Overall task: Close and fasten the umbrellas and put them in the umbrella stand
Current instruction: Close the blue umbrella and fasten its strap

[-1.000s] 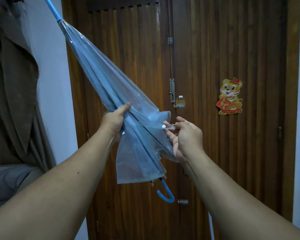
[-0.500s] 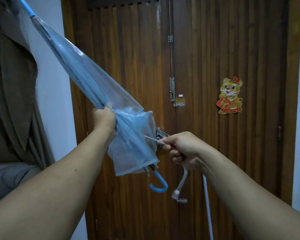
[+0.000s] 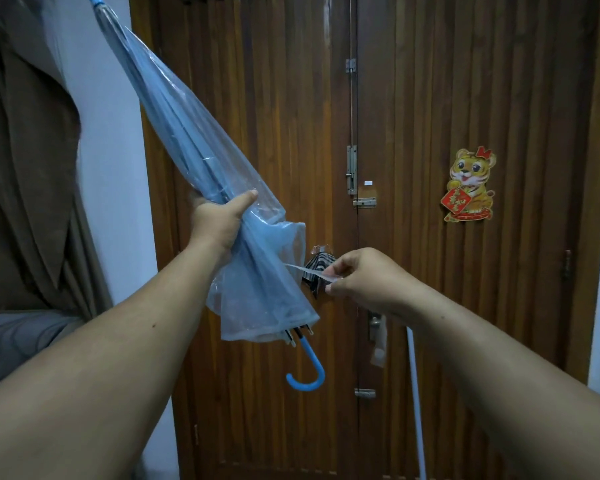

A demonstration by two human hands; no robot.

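Note:
A folded clear-plastic umbrella [image 3: 187,143] with a blue shaft slants from the top left down to the middle, tip up. Its blue hooked handle [image 3: 309,370] hangs at the bottom. My left hand [image 3: 219,220] grips the gathered canopy around its lower half. My right hand [image 3: 364,282] pinches the clear fastening strap [image 3: 303,270] and holds it stretched out to the right of the canopy. The loose canopy hem [image 3: 267,327] flares below my left hand. No umbrella stand is in view.
A brown slatted wooden double door [image 3: 413,116] with bolts fills the view ahead, bearing a tiger sticker [image 3: 470,185]. A dark curtain [image 3: 25,168] hangs at left against a white wall. A white rod [image 3: 416,410] leans by the door under my right arm.
The umbrella tilted left, then swung back steeper. My right hand took the strap near the canopy and drew it out to the right. My left hand kept its hold.

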